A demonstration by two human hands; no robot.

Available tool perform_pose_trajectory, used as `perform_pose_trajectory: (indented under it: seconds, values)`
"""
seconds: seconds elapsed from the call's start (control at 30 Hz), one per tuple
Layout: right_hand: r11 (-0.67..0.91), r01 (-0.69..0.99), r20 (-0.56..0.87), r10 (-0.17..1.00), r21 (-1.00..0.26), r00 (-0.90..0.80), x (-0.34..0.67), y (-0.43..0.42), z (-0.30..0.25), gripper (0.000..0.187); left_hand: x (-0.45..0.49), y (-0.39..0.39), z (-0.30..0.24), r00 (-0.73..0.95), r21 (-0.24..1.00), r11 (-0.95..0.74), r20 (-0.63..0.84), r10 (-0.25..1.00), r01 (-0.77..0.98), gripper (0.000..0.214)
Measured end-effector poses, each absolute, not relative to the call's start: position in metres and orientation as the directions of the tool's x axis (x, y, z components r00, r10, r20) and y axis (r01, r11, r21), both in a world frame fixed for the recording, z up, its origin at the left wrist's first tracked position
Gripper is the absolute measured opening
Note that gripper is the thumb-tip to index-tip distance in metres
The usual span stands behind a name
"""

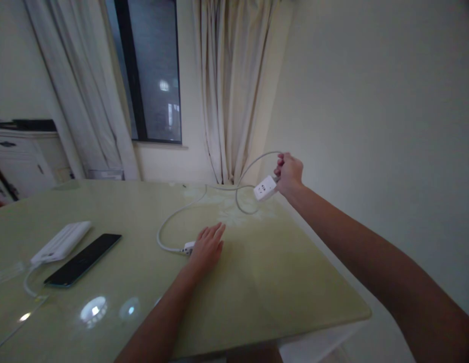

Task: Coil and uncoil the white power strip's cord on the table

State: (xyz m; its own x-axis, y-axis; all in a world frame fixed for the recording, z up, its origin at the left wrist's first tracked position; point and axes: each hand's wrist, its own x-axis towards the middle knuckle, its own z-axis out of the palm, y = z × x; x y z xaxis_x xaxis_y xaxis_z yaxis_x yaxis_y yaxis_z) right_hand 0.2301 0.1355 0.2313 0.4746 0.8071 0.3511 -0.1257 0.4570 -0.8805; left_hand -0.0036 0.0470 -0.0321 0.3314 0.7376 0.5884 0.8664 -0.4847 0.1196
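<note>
A white extension cord (162, 222) runs over the table in loose loops. My right hand (290, 174) is raised above the table's far right side, fingers closed round the cord. Just below these fingers, a white socket block (265, 188) shows its holes toward me. My left hand (208, 247) lies on the tabletop with its fingers stretched out, over a small white block (188, 247) at the cord's other end. Most of that block is hidden by the hand.
A pale green table (287, 282) has its right edge near the wall. To the left lie a black phone (83, 261) and a white power bank (62, 242) with a short cable. Curtains (234, 91) and a window (155, 70) stand behind; a white cabinet (26, 156) is at far left.
</note>
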Motion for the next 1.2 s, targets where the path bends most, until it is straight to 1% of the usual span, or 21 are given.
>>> perform_pose_trajectory:
  seconds: [0.07,0.1,0.17,0.23,0.33,0.37,0.43,0.5,0.53,0.57,0.6,0.63,0.7,0.77,0.83,0.9,0.97,1.0,1.07,1.13,1.2]
  values:
    - [0.492,-0.162,0.333,0.762,-0.855,0.555,0.234,0.137,0.235,0.015,-0.008,0.049,-0.032,0.293,0.142,-0.456,0.593,0.750,0.878,0.055]
    - [0.491,-0.160,0.332,0.760,-0.856,0.558,0.237,0.138,0.236,0.017,-0.009,0.049,-0.032,0.281,0.150,-0.446,0.594,0.754,0.882,0.056]
    - [0.466,-0.153,0.331,0.789,-0.871,0.518,0.242,0.138,0.236,0.034,-0.008,0.050,-0.032,0.273,0.154,-0.437,0.590,0.760,0.886,0.056]
    - [0.410,-0.188,0.292,0.842,-0.893,0.454,0.245,0.137,0.234,0.041,-0.006,0.049,-0.033,0.282,0.146,-0.439,0.581,0.763,0.887,0.055]
    - [0.298,-0.225,0.221,0.924,-0.928,0.312,0.249,0.136,0.233,0.025,-0.004,0.047,-0.033,0.295,0.128,-0.437,0.568,0.768,0.890,0.051]
    - [0.273,-0.198,0.221,0.943,-0.941,0.250,0.250,0.135,0.233,0.024,-0.004,0.046,-0.033,0.298,0.121,-0.434,0.563,0.771,0.893,0.049]
    - [0.283,-0.057,0.276,0.956,-0.958,0.103,0.254,0.134,0.235,0.033,-0.005,0.046,-0.031,0.292,0.115,-0.418,0.552,0.781,0.901,0.046]
    - [0.407,0.185,0.396,0.914,-0.895,-0.094,0.260,0.130,0.238,0.048,-0.007,0.045,-0.028,0.278,0.118,-0.398,0.539,0.795,0.910,0.043]
    - [0.509,0.322,0.462,0.860,-0.798,-0.216,0.262,0.127,0.240,0.054,-0.007,0.045,-0.026,0.272,0.122,-0.392,0.535,0.799,0.912,0.042]
    - [0.614,0.450,0.510,0.789,-0.648,-0.342,0.264,0.124,0.242,0.057,-0.007,0.045,-0.025,0.267,0.125,-0.389,0.537,0.800,0.913,0.041]
    - [0.692,0.558,0.527,0.717,-0.458,-0.456,0.265,0.119,0.243,0.055,-0.006,0.045,-0.023,0.265,0.128,-0.390,0.544,0.797,0.912,0.041]
    - [0.725,0.640,0.511,0.663,-0.254,-0.547,0.264,0.113,0.245,0.049,-0.006,0.044,-0.022,0.266,0.128,-0.397,0.555,0.788,0.909,0.041]
    - [0.681,0.726,0.429,0.629,0.098,-0.648,0.257,0.101,0.247,0.033,-0.004,0.043,-0.020,0.269,0.122,-0.413,0.589,0.762,0.902,0.044]
    - [0.629,0.715,0.345,0.627,0.305,-0.699,0.245,0.089,0.249,0.023,-0.002,0.043,-0.019,0.290,0.094,-0.437,0.622,0.728,0.895,0.049]
    - [0.642,0.668,0.316,0.589,0.375,-0.744,0.233,0.080,0.251,0.021,0.000,0.042,-0.020,0.315,0.045,-0.444,0.642,0.699,0.895,0.053]
    - [0.688,0.646,0.376,0.531,0.332,-0.759,0.223,0.073,0.252,0.025,0.003,0.042,-0.022,0.329,0.001,-0.433,0.649,0.686,0.902,0.055]
    - [0.752,0.632,0.485,0.489,0.186,-0.725,0.215,0.070,0.253,0.035,0.008,0.043,-0.025,0.341,-0.033,-0.426,0.655,0.674,0.904,0.059]
    - [0.788,0.612,0.535,0.489,0.068,-0.689,0.212,0.070,0.253,0.039,0.011,0.045,-0.026,0.355,-0.049,-0.433,0.656,0.666,0.900,0.061]
    - [0.811,0.527,0.587,0.562,-0.254,-0.583,0.207,0.070,0.251,0.046,0.015,0.048,-0.029,0.381,-0.065,-0.449,0.645,0.663,0.891,0.061]
    - [0.716,0.383,0.562,0.696,-0.583,-0.447,0.203,0.074,0.248,0.047,0.018,0.051,-0.031,0.391,-0.040,-0.456,0.585,0.710,0.889,0.049]
    - [0.577,0.225,0.521,0.812,-0.785,-0.265,0.203,0.083,0.246,0.044,0.017,0.052,-0.031,0.394,0.012,-0.457,0.488,0.779,0.889,0.029]
